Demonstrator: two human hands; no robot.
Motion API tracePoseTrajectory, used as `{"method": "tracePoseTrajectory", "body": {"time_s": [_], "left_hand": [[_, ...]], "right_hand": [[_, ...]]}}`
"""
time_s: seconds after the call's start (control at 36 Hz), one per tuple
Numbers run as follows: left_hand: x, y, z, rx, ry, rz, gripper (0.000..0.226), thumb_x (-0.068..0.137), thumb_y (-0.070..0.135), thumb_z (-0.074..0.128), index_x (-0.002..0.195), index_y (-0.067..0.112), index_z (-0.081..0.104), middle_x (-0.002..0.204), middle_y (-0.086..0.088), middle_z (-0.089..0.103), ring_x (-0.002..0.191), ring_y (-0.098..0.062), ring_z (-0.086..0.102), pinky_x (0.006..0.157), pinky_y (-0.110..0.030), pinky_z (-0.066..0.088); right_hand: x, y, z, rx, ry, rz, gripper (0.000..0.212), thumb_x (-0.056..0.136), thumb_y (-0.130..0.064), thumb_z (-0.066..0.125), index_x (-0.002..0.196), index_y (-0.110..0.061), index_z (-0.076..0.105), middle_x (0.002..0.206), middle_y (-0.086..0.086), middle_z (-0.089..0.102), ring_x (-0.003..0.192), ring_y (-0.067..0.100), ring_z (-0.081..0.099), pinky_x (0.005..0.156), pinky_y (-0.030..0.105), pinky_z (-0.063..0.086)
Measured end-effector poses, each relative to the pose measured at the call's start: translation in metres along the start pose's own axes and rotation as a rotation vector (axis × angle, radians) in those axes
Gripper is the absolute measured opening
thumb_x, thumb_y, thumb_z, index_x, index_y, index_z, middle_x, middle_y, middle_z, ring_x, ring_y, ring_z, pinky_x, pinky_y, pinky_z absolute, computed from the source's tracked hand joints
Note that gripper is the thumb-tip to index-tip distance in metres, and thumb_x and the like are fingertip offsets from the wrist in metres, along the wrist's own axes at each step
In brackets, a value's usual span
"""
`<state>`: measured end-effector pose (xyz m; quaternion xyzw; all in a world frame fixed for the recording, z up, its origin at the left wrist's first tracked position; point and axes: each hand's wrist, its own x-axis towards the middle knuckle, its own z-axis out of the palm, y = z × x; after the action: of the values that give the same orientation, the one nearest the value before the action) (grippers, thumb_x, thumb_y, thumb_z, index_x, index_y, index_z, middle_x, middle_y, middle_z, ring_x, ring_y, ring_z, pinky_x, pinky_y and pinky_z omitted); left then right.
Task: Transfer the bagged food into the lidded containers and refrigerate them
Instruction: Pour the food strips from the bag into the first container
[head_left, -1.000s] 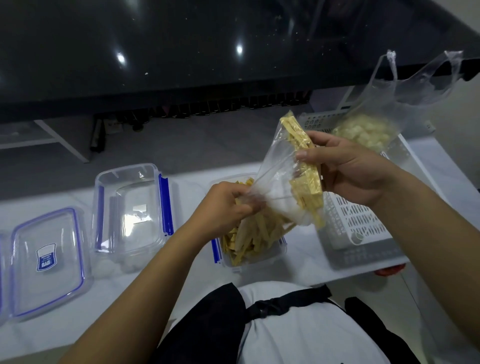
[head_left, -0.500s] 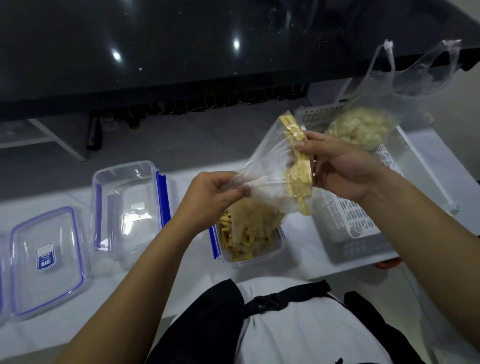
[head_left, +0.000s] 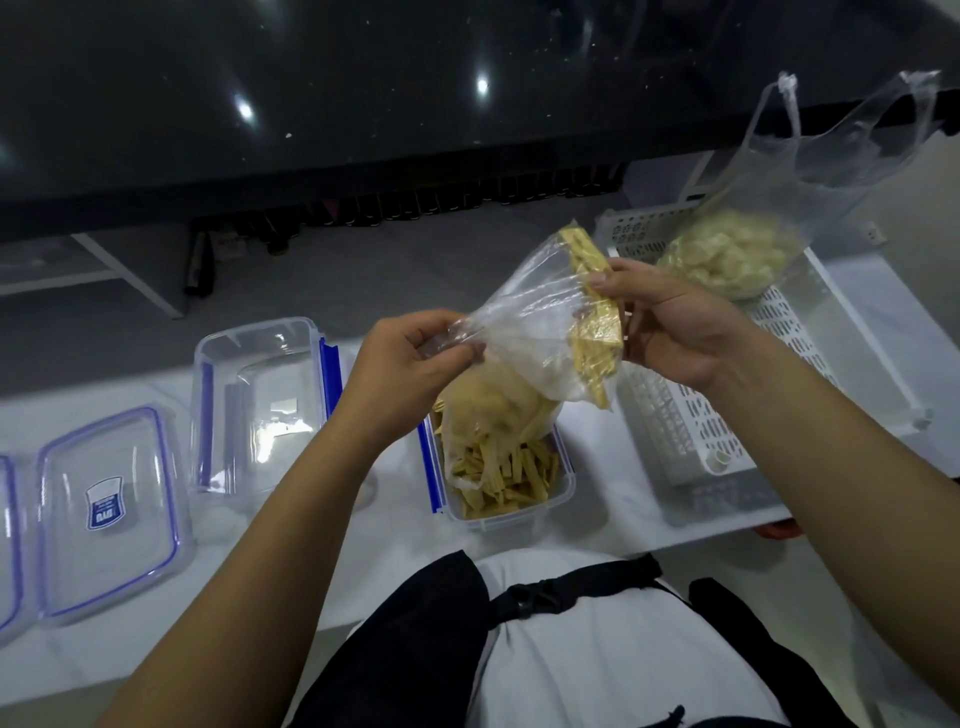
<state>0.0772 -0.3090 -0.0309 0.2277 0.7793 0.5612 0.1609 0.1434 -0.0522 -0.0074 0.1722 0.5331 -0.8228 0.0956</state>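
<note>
clear plastic bag held above the filled container: left hand pinches its mouth, right hand grips the yellow strips stuck inside. risk: a sudden release could scatter strips over the white table.

Your clear bag hangs tilted above the open container at six o'clock, stretched between both hands, yellow strips bunched at its three o'clock end. That container is blue-latched and about full of strips. An empty one stands at nine o'clock, a lid beyond it. A second bag of pale pieces sits at two o'clock.
</note>
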Motion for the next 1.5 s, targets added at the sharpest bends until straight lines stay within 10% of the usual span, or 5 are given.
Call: {"method": "tracePoseTrajectory", "body": {"time_s": [0.86,1.11,1.5], "left_hand": [[0.002,0.006,-0.007,-0.013,0.061,0.114,0.019,0.092,0.015,0.072,0.108,0.026,0.072,0.095,0.010,0.074,0.089,-0.011,0.072,0.078,-0.022,0.059],[-0.002,-0.014,0.004,0.040,-0.064,0.047,0.032,0.090,0.017,0.074,0.104,0.044,0.067,0.095,0.022,0.073,0.088,-0.002,0.069,0.074,-0.011,0.051],[-0.004,-0.013,-0.019,-0.025,0.036,0.130,0.032,0.090,0.016,0.074,0.102,0.046,0.071,0.097,0.013,0.075,0.088,-0.010,0.071,0.076,-0.017,0.055]], "right_hand": [[-0.012,-0.041,0.015,-0.085,-0.009,-0.146,0.041,0.082,-0.017,0.070,0.122,-0.011,0.062,0.090,0.002,0.064,0.080,0.017,0.065,0.077,0.036,0.052],[-0.011,-0.034,0.037,-0.124,0.006,-0.094,0.041,0.077,-0.014,0.072,0.117,-0.011,0.068,0.104,0.016,0.048,0.092,0.030,0.037,0.075,0.039,0.040],[-0.008,-0.048,0.039,-0.124,0.008,-0.111,0.051,0.080,-0.017,0.070,0.129,-0.006,0.062,0.096,0.005,0.065,0.084,0.019,0.063,0.076,0.038,0.058]]}}
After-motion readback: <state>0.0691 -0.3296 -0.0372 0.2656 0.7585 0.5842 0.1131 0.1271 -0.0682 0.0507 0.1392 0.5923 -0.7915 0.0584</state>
